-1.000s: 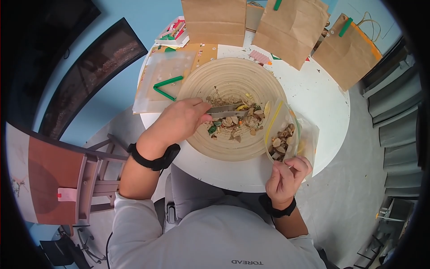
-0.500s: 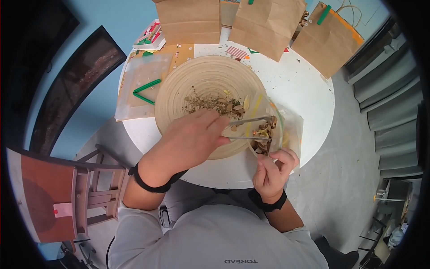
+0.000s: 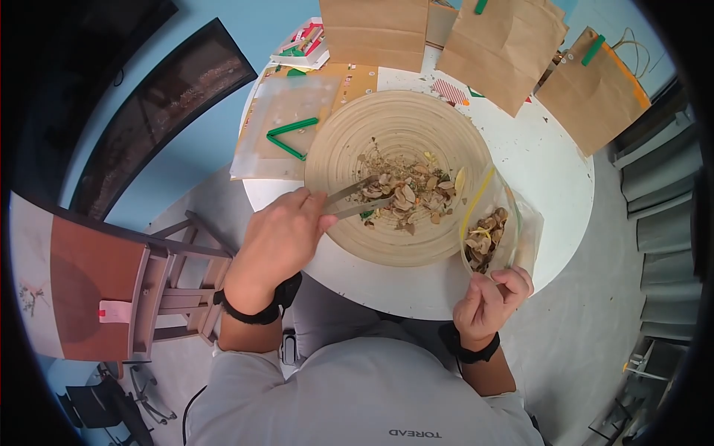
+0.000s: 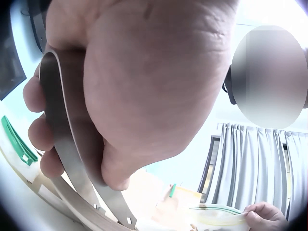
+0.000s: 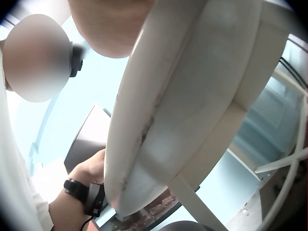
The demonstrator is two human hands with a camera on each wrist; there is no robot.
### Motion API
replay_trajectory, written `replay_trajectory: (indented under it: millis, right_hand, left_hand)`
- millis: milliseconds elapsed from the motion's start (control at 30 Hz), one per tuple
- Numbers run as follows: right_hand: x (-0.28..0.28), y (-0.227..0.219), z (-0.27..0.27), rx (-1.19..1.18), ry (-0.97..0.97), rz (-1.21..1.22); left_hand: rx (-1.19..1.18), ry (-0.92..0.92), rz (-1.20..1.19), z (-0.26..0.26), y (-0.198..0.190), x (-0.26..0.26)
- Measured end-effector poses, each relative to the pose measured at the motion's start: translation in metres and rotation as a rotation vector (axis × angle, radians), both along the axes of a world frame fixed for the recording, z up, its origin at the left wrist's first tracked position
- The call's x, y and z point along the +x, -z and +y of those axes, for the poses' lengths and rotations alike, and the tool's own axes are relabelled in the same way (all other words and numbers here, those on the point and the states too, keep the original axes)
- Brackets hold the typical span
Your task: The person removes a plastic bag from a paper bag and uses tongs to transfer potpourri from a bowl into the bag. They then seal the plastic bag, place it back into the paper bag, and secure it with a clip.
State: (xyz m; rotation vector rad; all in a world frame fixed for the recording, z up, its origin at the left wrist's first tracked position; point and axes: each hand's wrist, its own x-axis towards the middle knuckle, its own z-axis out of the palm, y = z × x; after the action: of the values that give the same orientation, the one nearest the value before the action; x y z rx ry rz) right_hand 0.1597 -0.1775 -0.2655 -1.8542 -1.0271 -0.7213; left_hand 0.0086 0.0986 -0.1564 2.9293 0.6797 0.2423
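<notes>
Metal tongs (image 3: 355,208) are held in my left hand (image 3: 279,234), with the thumb on one arm and fingers on the other. The left wrist view shows the bent end of the tongs (image 4: 54,86) inside the palm. Their tips stand apart at a pile of dried flakes and petals (image 3: 405,195) on a round ridged wooden plate (image 3: 335,126). On the right, my right hand (image 3: 491,301) pinches the near rim of a clear zip bag (image 3: 504,195), its mouth open beside the plate. Brown dried pieces (image 3: 487,238) and a yellow strip lie inside it.
Brown paper bags (image 3: 375,33) with green clips stand along the back of the round white table (image 3: 550,201). Left of the plate, a green clip (image 3: 291,130) lies on translucent sheets (image 3: 260,156). A white box (image 3: 301,48) of small colourful items sits behind them.
From the pile, the tongs went right into the bag's mouth with dried pieces, then came back left over the plate. A yellow strip now shows in the bag. My right hand keeps its pinch.
</notes>
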Motion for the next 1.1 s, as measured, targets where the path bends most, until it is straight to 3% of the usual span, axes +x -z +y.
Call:
replay_trajectory:
  millis: [333,833,1100]
  right_hand:
    - [0.0,-0.003,0.0,-0.042,-0.026,-0.017]
    - [0.001,-0.001,-0.001,-0.022,-0.041,-0.005]
    - [0.001,-0.002,-0.001,-0.036,-0.037,-0.014]
  left_hand:
    - [-0.105,0.089,0.085,-0.01,-0.006,0.017]
    - [-0.038,0.149,-0.089,-0.024,0.012,0.037]
    - [-0.126,0.207,-0.035,-0.02,0.014,0.041]
